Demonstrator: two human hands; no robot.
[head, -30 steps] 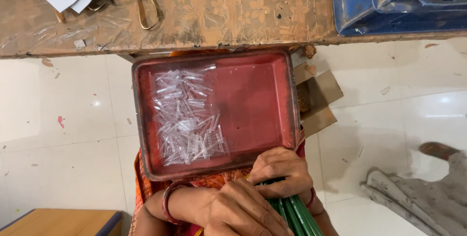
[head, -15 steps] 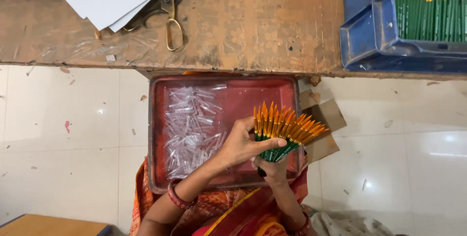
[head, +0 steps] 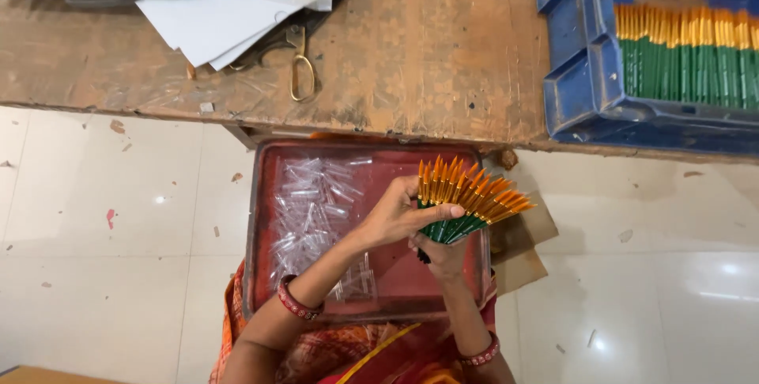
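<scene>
Head view: both hands, left point(head: 395, 218) and right point(head: 439, 256), pinch green-orange pen fan point(head: 468, 198) (over red tray point(head: 261, 218)).

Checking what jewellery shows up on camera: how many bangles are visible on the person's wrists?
2. One red bangle sits on the left wrist, over the red tray. The other bangle is on the right wrist, near the bottom edge. More could be hidden beneath the arms.

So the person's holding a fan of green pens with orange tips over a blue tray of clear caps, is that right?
Not quite: the tray under the hands is red, not blue, as the head view shows. The left hand and right hand do hold a fan of green pens with orange tips over it, and clear caps lie in it.
</scene>
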